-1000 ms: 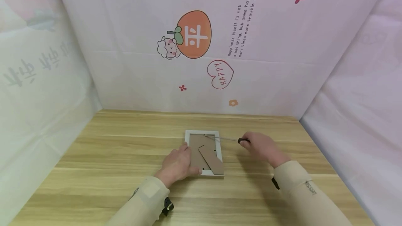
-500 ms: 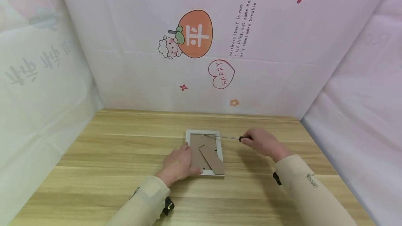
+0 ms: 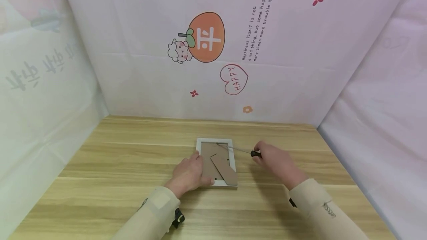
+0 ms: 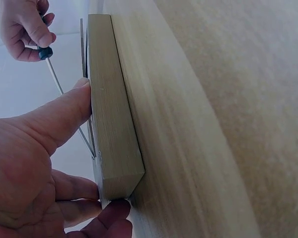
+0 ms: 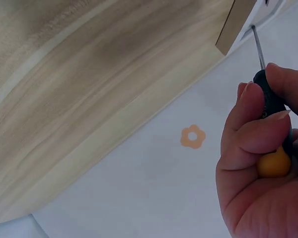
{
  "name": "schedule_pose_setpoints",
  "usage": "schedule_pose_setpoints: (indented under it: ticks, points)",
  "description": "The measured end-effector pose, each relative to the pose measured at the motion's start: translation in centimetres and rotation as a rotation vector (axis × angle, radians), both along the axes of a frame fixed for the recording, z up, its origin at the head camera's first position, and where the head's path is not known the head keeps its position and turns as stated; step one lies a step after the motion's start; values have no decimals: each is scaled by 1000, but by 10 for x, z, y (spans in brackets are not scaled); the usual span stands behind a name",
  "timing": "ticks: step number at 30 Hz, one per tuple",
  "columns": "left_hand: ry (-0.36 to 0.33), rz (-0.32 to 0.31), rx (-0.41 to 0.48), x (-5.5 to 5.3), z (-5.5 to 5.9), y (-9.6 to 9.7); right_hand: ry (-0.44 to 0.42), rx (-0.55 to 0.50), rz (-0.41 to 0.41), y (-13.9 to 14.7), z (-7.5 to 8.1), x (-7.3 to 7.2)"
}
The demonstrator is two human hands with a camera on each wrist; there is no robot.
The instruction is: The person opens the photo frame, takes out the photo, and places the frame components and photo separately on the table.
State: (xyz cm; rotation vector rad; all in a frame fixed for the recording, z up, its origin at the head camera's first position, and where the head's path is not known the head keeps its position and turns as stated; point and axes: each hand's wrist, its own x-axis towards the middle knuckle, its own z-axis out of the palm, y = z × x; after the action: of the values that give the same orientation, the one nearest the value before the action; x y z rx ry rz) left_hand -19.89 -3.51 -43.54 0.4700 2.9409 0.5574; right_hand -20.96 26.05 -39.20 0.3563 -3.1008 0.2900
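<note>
A white-edged photo frame [image 3: 208, 151] lies back up on the table, showing brown backing and a slanted easel leg [image 3: 225, 169]. My left hand [image 3: 188, 175] grips its left side; in the left wrist view the thumb [image 4: 72, 106] lies along the near edge and the fingers bend round the corner. My right hand [image 3: 278, 162] holds a screwdriver [image 5: 272, 101] with a dark handle and yellow end. Its thin shaft slants over the backing. The tip sits at a small dark tab on the frame's far inner edge.
The wood-grain table [image 3: 133, 158] meets a printed white cloth [image 3: 150, 84] at its back edge. Similar cloths hang along the left [image 3: 50, 103] and right [image 3: 377, 121] sides. A dark strap piece [image 3: 178, 218] shows below the left cuff.
Over the last half second my right hand has lowered and come slightly nearer, tilting the screwdriver's handle down while its tip keeps its place. The left hand and frame hold still.
</note>
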Motion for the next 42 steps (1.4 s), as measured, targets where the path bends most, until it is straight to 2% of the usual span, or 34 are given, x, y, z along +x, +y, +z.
schedule_pose_setpoints:
  ticks: [9,21,38,42]
  points:
    - [4,-3,-14,-1,-2,0,153,77,42,-7,-8,12]
    - [-7,1,-14,0,-2,-1,188,94,0,-8,-6,11]
    - [-4,-8,-13,0,-1,-2,186,78,-1,3,9,-10]
    - [-8,-3,-20,0,-2,-1,158,67,7,5,12,-14]
